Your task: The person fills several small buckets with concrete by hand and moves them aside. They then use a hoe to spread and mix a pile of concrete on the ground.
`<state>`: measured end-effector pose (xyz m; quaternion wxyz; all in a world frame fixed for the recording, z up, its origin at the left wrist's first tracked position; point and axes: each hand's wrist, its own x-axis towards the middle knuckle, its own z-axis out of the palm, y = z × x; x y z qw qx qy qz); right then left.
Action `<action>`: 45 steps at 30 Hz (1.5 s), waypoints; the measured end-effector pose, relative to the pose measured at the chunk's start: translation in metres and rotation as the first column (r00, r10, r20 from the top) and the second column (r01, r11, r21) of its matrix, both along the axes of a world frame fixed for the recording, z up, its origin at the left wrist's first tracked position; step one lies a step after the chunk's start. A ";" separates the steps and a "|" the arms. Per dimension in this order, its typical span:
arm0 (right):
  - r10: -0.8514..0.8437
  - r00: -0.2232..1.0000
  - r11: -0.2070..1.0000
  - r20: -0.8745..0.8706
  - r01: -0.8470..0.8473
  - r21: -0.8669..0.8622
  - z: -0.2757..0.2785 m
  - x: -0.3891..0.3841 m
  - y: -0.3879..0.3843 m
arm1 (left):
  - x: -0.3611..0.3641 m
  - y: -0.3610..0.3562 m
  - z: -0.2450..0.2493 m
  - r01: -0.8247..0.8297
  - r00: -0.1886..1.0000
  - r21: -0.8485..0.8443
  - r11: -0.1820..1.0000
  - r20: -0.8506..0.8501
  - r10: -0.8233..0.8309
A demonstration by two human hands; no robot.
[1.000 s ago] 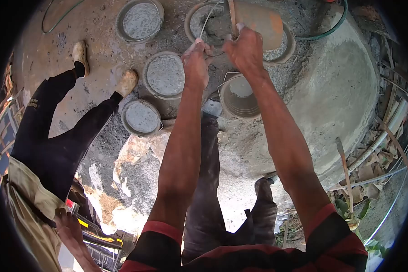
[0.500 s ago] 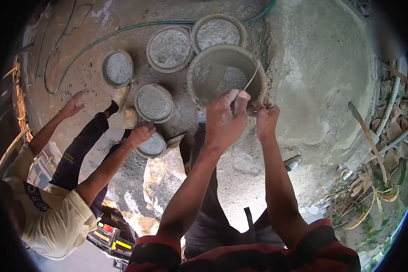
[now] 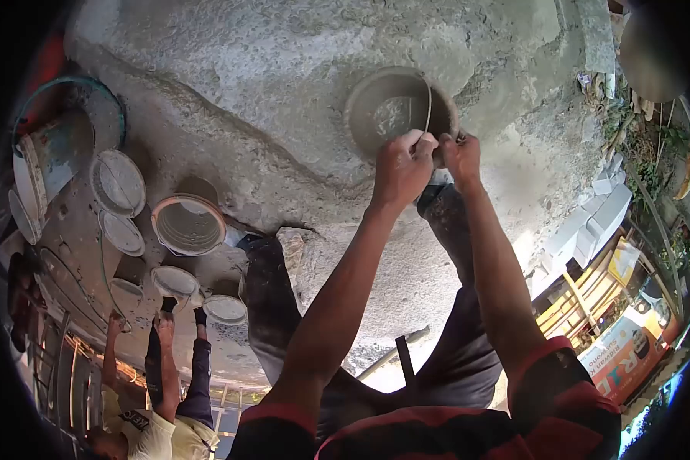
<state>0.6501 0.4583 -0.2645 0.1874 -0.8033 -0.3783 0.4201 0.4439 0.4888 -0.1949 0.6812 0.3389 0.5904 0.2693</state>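
Note:
A grey mortar-caked bucket [image 3: 358,111] is in front of me over the rough cement surface, with its mouth facing me and a little wet grey mix at the bottom. My left hand [image 3: 403,170] is closed around its thin wire handle at the near side. Beside it, my right hand [image 3: 461,159] is closed on the bucket's rim at the near right. The fingertips of both hands are partly hidden.
A second open bucket [image 3: 188,224] stands to my left. Several buckets filled with grey mix, such as this bucket [image 3: 175,281], stand beyond it. Another person [image 3: 157,429] reaches among them at lower left. White blocks [image 3: 586,230] are stacked at right.
My view has swung to the right, so the other buckets and the other person now appear farther left and lower. The bucket has moved with both my hands still on it.

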 end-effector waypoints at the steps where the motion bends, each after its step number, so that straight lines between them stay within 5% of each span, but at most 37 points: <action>1: 0.189 0.953 0.977 0.235 -0.206 0.051 0.009 0.038 0.030 | 0.039 0.016 -0.027 -0.024 0.995 0.016 1.000 0.093 0.022; 3: 0.273 0.807 0.958 0.523 -0.277 -0.073 -0.001 0.098 0.086 | 0.112 0.052 -0.076 -0.039 0.989 -0.001 0.999 0.142 0.039; 8: 0.514 0.467 0.829 0.719 -0.485 -0.278 -0.083 0.172 0.163 | 0.191 0.096 -0.196 -0.228 0.837 -0.298 0.927 0.426 0.343; 9: 0.500 0.445 0.813 0.743 -0.538 -0.224 -0.106 0.172 0.166 | 0.184 0.098 -0.206 -0.307 0.782 -0.397 0.865 0.412 0.467; 11: 0.481 0.406 0.752 0.777 -0.647 -0.127 -0.138 0.151 0.158 | 0.139 0.091 -0.219 -0.268 0.856 -0.328 0.906 0.351 0.380; 13: 0.453 0.518 0.810 0.726 -0.579 -0.093 -0.153 0.110 0.131 | 0.077 0.082 -0.219 -0.194 0.917 -0.258 0.947 0.295 0.268; 14: 0.370 0.627 0.833 0.686 -0.551 0.055 -0.144 0.071 0.108 | 0.040 0.073 -0.221 -0.135 0.946 -0.255 0.957 0.254 0.201; 16: 0.286 0.756 0.876 0.588 -0.455 0.160 -0.151 0.019 0.077 | -0.017 0.058 -0.202 -0.137 0.974 -0.237 0.962 0.143 0.174; 19: 0.313 0.834 0.913 0.453 -0.396 0.097 -0.136 -0.070 0.070 | -0.088 0.040 -0.182 -0.206 0.969 -0.287 0.935 0.074 0.236; 22: 0.264 0.883 0.929 0.388 -0.341 0.143 -0.131 -0.123 0.076 | -0.122 0.049 -0.135 -0.133 0.991 -0.278 0.951 -0.055 0.122; 24: 0.187 0.918 0.966 0.351 -0.236 0.103 -0.133 -0.125 0.081 | -0.107 0.042 -0.109 -0.280 0.958 -0.205 0.938 -0.119 0.260; 26: -0.105 0.971 0.987 -0.214 0.076 -0.139 -0.136 -0.111 0.075 | -0.115 0.045 -0.051 -0.199 0.950 -0.122 0.972 -0.270 0.160; 28: -0.202 0.920 0.967 -0.336 0.134 -0.215 -0.117 -0.132 0.065 | -0.138 0.043 0.002 -0.120 0.937 -0.094 0.988 -0.339 0.081; 35: 0.080 0.854 0.963 -0.514 -0.200 -0.181 0.055 -0.304 0.018 | -0.325 -0.059 0.161 -0.373 0.893 -0.138 0.918 -0.323 0.314; 40: 0.160 0.704 0.827 -0.692 -0.478 -0.295 0.158 -0.421 -0.042 | -0.463 -0.177 0.245 -0.600 0.775 -0.122 0.791 -0.332 0.537; 42: 0.221 0.671 0.783 -0.707 -0.555 -0.282 0.143 -0.444 -0.089 | -0.522 -0.227 0.261 -0.650 0.718 -0.089 0.755 -0.399 0.571; 45: 0.312 0.797 0.638 -0.517 -0.579 -0.508 0.104 -0.472 -0.181 | -0.619 -0.303 0.224 -0.711 0.639 -0.127 0.692 -0.528 0.559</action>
